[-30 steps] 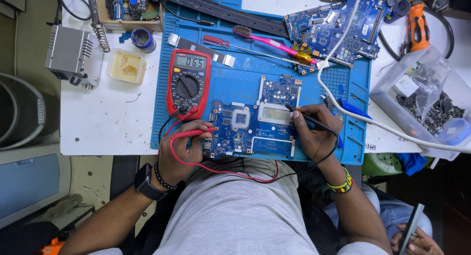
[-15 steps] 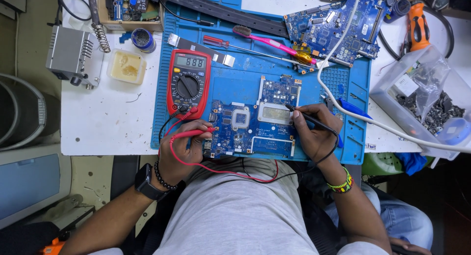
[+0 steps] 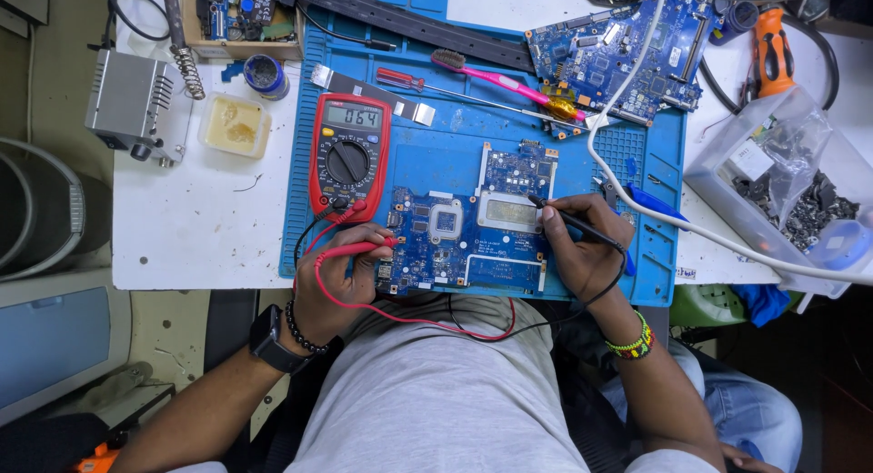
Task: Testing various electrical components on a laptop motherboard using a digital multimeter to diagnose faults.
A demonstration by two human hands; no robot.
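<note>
Head view: two hands probing a blue board (image 3: 459,241) on a blue mat (image 3: 427,159).

Left hand (image 3: 341,277) has its fingers pinched on a red probe (image 3: 359,248), tip touching the board's left edge; right hand (image 3: 577,246) has its fingers pinched on a black probe (image 3: 568,218), tip down by the silver plate (image 3: 509,212) in the board's upper middle. Board lies at the mat's near edge, just in front of the person. Red and black leads loop over the lap to a red meter (image 3: 350,155) just left of the board. Behind it lie a red screwdriver (image 3: 400,77), a pink brush (image 3: 496,75) and a second board (image 3: 618,55). White cable (image 3: 627,196) runs down the mat's right side, close past the right hand. Clear tub (image 3: 782,177) of dark parts sits right, well apart; yellow sponge tray (image 3: 235,125) and grey iron stand (image 3: 136,105) sit on the white worktop (image 3: 200,227) to the left.
</note>
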